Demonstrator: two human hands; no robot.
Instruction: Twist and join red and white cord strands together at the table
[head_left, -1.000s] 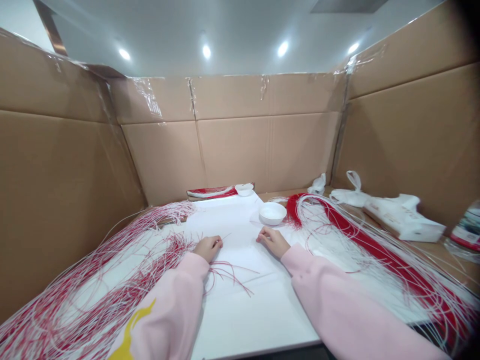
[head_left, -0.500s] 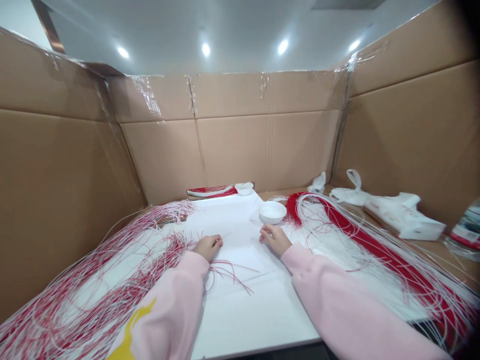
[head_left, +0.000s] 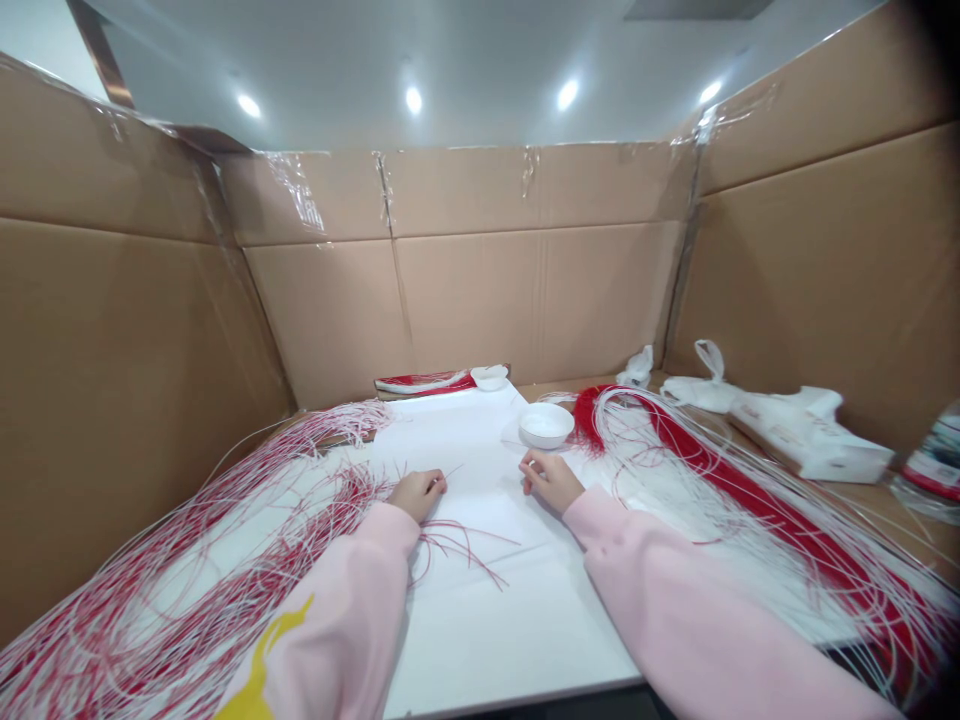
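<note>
My left hand (head_left: 419,493) rests on the white sheet (head_left: 487,590), its fingers pinched on a thin red and white strand whose tip pokes out to the right. My right hand (head_left: 550,478) lies curled on the sheet just below a small white bowl (head_left: 546,424), fingertips close to its rim; I cannot make out anything in it. A large tangle of red and white strands (head_left: 187,590) spreads to the left of my left arm. Another thick red and white bundle (head_left: 735,490) curves along the right of my right arm.
Cardboard walls (head_left: 465,290) enclose the table on three sides. At the back lie a flat red and white packet (head_left: 424,382) and a small white dish (head_left: 489,377). White plastic bags (head_left: 795,425) and a bottle (head_left: 934,455) sit at the right.
My right hand has shifted slightly up towards the white bowl. The left hand has stayed in place.
</note>
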